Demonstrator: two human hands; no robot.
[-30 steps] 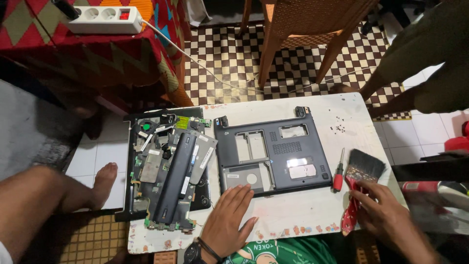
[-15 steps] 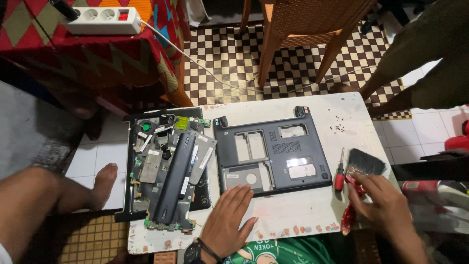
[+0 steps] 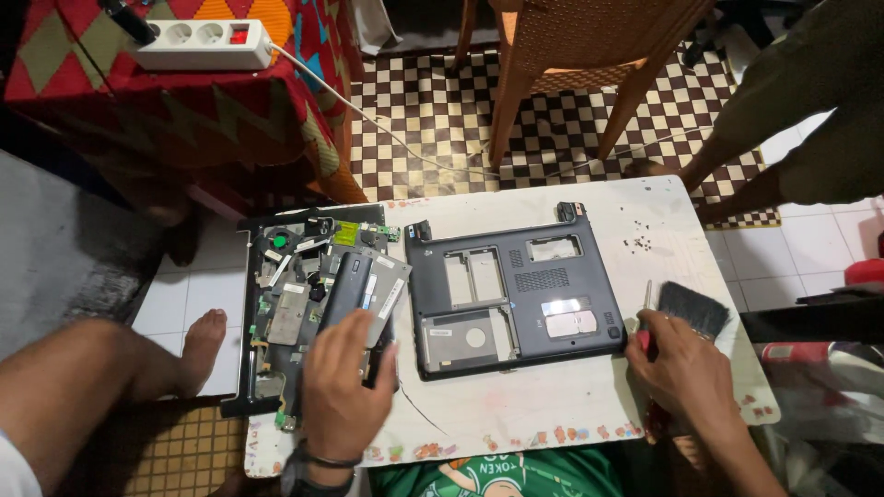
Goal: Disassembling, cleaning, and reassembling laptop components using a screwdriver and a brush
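Lying under left hand (image 3: 345,391) fingers: opened laptop body (image 3: 304,313), green boards and long grey battery (image 3: 354,294) inside. Fingers flat, spread, pressing battery. Right hand (image 3: 686,373) curled around brush (image 3: 692,308) and red screwdriver (image 3: 646,322), beside empty grey bottom cover (image 3: 511,294).

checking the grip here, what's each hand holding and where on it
The right hand grips a brush by its handle, a screwdriver beside it. The left hand rests on the opened laptop's battery, not clearly gripping.

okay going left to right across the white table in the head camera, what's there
Opened laptop with exposed boards → left hand → grey laptop bottom cover → right hand → black brush.
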